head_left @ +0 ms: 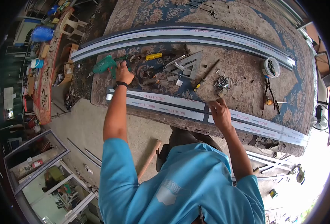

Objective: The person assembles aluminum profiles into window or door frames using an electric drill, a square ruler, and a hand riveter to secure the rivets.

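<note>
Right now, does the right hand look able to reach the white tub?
Probably yes: mostly bare carpet seems to lie between the right hand and the white tub, with the loose fastener pile left of that path.

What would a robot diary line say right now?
left hand: at green plastic power drill | right hand: at long grey metal bars with white printed film | nearby: round white tub, small metal parts inside

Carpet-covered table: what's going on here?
The person's left hand is at the green drill; their right hand is at the near labelled strips. Whether either hand grips is unclear. More labelled strips lie on the far side, with hand tools and loose fasteners in between.
</note>
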Tool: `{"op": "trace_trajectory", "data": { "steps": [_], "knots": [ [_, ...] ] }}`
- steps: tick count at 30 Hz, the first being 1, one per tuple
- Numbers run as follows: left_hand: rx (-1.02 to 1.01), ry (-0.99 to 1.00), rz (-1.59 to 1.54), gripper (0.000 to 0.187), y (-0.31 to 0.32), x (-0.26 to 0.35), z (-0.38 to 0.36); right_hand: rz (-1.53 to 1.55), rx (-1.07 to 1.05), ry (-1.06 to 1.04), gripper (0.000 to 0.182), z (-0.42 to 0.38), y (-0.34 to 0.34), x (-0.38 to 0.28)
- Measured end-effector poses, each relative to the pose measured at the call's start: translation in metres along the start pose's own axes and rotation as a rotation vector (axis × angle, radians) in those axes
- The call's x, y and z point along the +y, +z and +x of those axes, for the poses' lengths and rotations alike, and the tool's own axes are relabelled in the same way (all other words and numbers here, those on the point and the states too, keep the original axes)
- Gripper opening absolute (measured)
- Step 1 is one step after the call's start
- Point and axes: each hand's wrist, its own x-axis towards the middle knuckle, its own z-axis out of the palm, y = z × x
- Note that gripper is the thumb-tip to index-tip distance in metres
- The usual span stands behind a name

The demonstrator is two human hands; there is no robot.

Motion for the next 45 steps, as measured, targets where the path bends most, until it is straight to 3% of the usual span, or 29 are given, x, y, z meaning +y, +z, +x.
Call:
{"op": "trace_trajectory", "data": {
  "steps": [3,4,7,11,12,15,16,19,22,23,24,25,26,28,29,31,32,33,35,38,41,42,45],
  "knots": [
    [-0.183,0.046,0.489,0.121,0.006,0.001,0.035,0.035,0.033,-0.028,0.022,-0.013,-0.008,0.013],
    [-0.297,-0.019,0.556,0.143,-0.014,0.020,0.040,0.036,0.030,0.020,0.022,-0.017,-0.011,0.012],
    [-0.394,0.020,0.657,0.156,-0.030,0.014,0.070,0.073,-0.034,0.154,0.022,-0.027,-0.015,0.016],
    [-0.517,0.092,0.681,0.136,-0.033,0.011,0.094,0.160,-0.018,0.263,0.021,-0.032,-0.013,0.012],
    [-0.423,0.149,0.680,0.114,-0.034,0.012,0.088,0.203,-0.021,0.328,0.020,-0.035,-0.010,0.011],
    [-0.316,0.306,0.313,0.100,-0.021,-0.013,0.093,0.255,-0.019,0.393,0.018,-0.035,-0.005,0.010],
    [-0.254,0.343,0.310,0.084,-0.029,-0.006,0.085,0.255,-0.023,0.393,0.018,-0.034,-0.006,0.009],
    [-0.039,0.444,0.338,0.076,-0.053,0.012,0.060,0.308,-0.114,0.576,0.018,-0.026,-0.012,-0.003],
    [-0.026,0.372,-0.161,0.061,-0.053,0.010,0.028,0.455,-0.056,0.478,0.021,-0.025,-0.008,-0.001],
    [-0.453,0.118,-0.651,0.053,-0.073,0.024,0.002,0.533,-0.032,0.449,0.022,-0.024,-0.007,0.001],
    [-0.567,0.191,-1.022,0.050,-0.070,0.028,-0.025,0.611,-0.011,0.424,0.024,-0.024,-0.007,0.003],
    [-0.687,0.131,-1.068,0.056,-0.082,0.041,-0.058,0.689,0.011,0.399,0.026,-0.024,-0.007,0.004],
    [-0.840,0.150,-1.466,0.064,-0.062,0.046,-0.082,0.793,0.040,0.466,0.034,-0.021,-0.006,0.002],
    [-1.003,0.267,-1.600,0.076,-0.048,0.072,-0.134,0.840,0.115,0.439,0.025,-0.012,-0.003,-0.006],
    [-1.041,0.285,-1.604,0.079,-0.035,0.083,-0.156,0.780,0.118,0.431,0.023,-0.008,-0.004,-0.010],
    [-1.058,0.292,-1.568,0.073,-0.029,0.113,-0.200,0.938,0.236,0.350,0.028,-0.004,0.006,-0.011],
    [-1.089,0.247,-1.476,0.079,-0.023,0.120,-0.217,0.936,0.221,0.377,0.033,-0.002,-0.003,-0.026],
    [-1.043,0.258,-1.415,0.072,-0.015,0.128,-0.233,0.934,0.206,0.399,0.039,0.001,-0.015,-0.038],
    [-1.009,0.283,-1.280,0.065,0.007,0.131,-0.257,0.974,0.102,0.410,0.035,-0.001,-0.025,-0.033],
    [-0.730,0.522,-0.839,0.062,-0.007,0.152,-0.277,1.028,0.034,0.516,0.021,-0.006,-0.035,-0.032],
    [-0.448,0.756,-0.722,0.063,-0.006,0.160,-0.284,1.048,-0.003,0.557,0.014,-0.013,-0.045,-0.025],
    [-0.523,0.708,-0.711,0.065,-0.005,0.159,-0.284,1.064,-0.010,0.566,0.012,-0.015,-0.048,-0.024],
    [-0.463,0.776,-0.647,0.067,-0.007,0.159,-0.280,1.047,0.028,0.580,0.010,-0.019,-0.057,-0.025]
  ]
}}
